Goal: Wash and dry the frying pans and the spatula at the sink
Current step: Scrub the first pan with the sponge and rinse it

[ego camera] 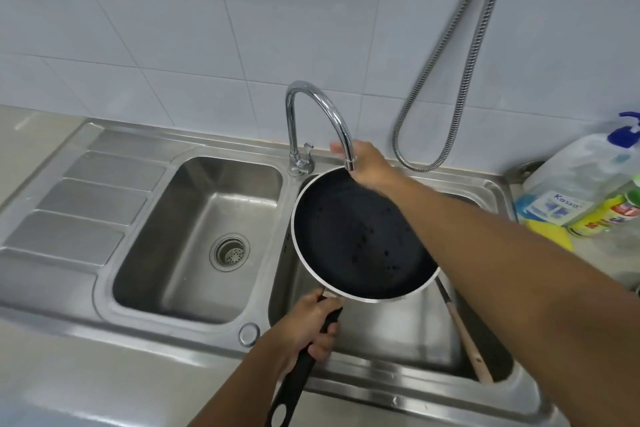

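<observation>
L hand point(308, 326) grips frying pan point(360, 236) handle; R hand point(363, 163) beyond rim.

Only one word can be read: "Kassa", in dark slanted letters on the white and blue label point(562, 206) on the front of the clear pump bottle point(585, 177). This bottle stands at the counter's right edge, just beside the right rim of the sink point(498, 184). The finer print under that word on the same label is too small to read. The yellow bottle point(604, 218) lying against the pump bottle has a red and white label with bold lettering, but it is blurred and cut by the picture's edge, so no letters can be made out.
</observation>
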